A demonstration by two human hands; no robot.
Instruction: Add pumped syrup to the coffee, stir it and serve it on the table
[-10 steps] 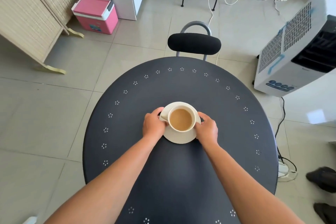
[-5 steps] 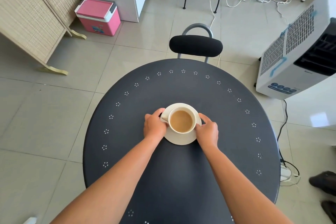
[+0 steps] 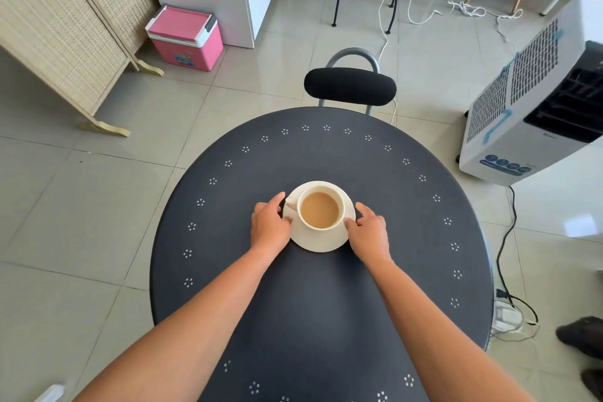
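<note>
Cup (image 3: 321, 207) of milky coffee is seated upright on a cream saucer (image 3: 318, 240), near the middle of the round dark counter (image 3: 326, 303), slightly toward the far edge. Cup handle is pointed left.

Left hand (image 3: 269, 223): fingers loosely curled, thumb up beside the handle, fingertips laid on the saucer's left rim. Whether the rim is actually gripped cannot be told.

Right hand (image 3: 370, 233): fingers partly spread, one fingertip laid on the saucer's right rim just beside the cup; no closed grip is seen.

A ring of small white dot clusters is printed round the counter's edge. Black-backed chair (image 3: 349, 85) is tucked at the far edge. Pink cooler box (image 3: 186, 37) is on the floor far left; its front sticker is too small to read. White air cooler (image 3: 535, 101) stands far right; its logo and panel text are illegible.
</note>
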